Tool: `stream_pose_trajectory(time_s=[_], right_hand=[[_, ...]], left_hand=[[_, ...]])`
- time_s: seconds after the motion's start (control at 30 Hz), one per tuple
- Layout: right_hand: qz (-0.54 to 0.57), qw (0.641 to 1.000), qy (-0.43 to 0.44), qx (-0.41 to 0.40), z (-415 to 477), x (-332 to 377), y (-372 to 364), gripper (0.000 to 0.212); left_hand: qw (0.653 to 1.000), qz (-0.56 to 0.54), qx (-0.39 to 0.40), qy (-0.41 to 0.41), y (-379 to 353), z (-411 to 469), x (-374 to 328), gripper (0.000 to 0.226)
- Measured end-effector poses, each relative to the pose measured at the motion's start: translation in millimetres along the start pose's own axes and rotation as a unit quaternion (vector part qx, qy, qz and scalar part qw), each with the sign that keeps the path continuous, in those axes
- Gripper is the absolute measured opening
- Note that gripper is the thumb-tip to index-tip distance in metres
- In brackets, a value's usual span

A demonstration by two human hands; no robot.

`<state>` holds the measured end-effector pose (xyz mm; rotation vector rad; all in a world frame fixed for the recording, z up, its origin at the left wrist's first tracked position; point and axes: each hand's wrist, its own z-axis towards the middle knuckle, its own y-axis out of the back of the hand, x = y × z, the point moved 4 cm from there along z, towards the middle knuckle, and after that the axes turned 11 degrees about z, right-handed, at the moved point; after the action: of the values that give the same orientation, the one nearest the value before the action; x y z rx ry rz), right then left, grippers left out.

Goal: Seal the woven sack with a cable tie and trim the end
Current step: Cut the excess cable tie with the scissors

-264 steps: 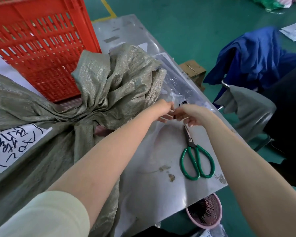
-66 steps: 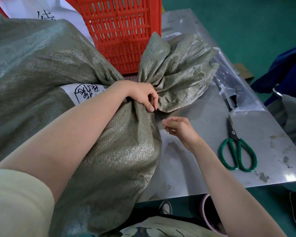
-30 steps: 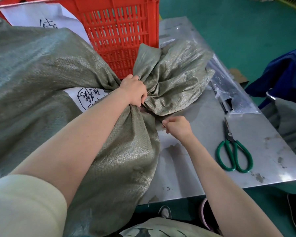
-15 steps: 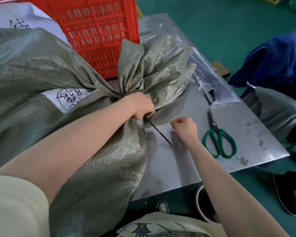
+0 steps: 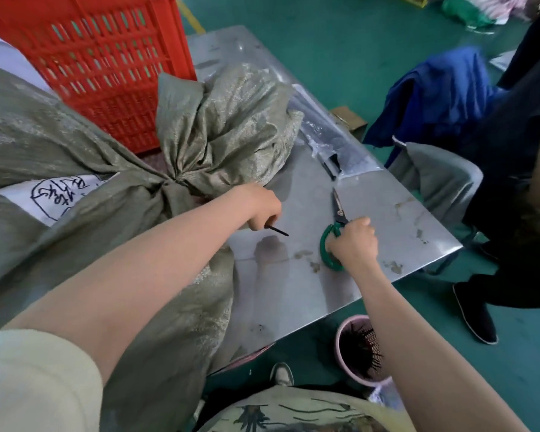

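A grey-green woven sack (image 5: 85, 213) lies across the metal table (image 5: 371, 232), its neck bunched tight with the loose mouth fanned out (image 5: 231, 135) beyond it. My left hand (image 5: 259, 207) is closed just right of the neck, and the black tail of the cable tie (image 5: 276, 231) sticks out from under its fingers toward the right. My right hand (image 5: 354, 241) grips the green handles of the scissors (image 5: 335, 219), which lie on the table with blades pointing away from me. The tie's loop around the neck is hidden.
A red plastic crate (image 5: 100, 63) stands behind the sack. A clear plastic bag (image 5: 328, 141) lies at the table's far edge. A pink bin (image 5: 360, 350) sits on the green floor below the table corner. Another person's dark clothing and shoe (image 5: 474, 313) are at the right.
My right hand let go of the cable tie tail and moved right onto the scissors' handles. My left hand shifted from the sack's neck to the tail.
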<state>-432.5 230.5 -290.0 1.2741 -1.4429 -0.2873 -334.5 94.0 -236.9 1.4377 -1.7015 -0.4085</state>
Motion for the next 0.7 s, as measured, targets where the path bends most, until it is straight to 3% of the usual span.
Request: stream_pose_trajectory(time_s=[0.17, 0.33, 0.53, 0.7], right_hand=[[0.141, 0.989, 0.039, 0.011, -7, 24, -10, 0.036], [0.236, 0.967, 0.092, 0.009, -17, 52, -15, 0.011], [0.315, 0.936, 0.158, 0.014, -16, 63, -23, 0.027], [0.268, 0.953, 0.127, 0.053, -12, 63, -34, 0.042]], left_hand=[[1.0, -0.02, 0.013, 0.02, -11, -12, 13, 0.035], [0.993, -0.053, -0.018, 0.102, -16, -39, 49, 0.028], [0.969, -0.109, -0.042, 0.219, -36, -82, 100, 0.024], [0.946, -0.163, -0.106, 0.261, -44, -96, 111, 0.021]])
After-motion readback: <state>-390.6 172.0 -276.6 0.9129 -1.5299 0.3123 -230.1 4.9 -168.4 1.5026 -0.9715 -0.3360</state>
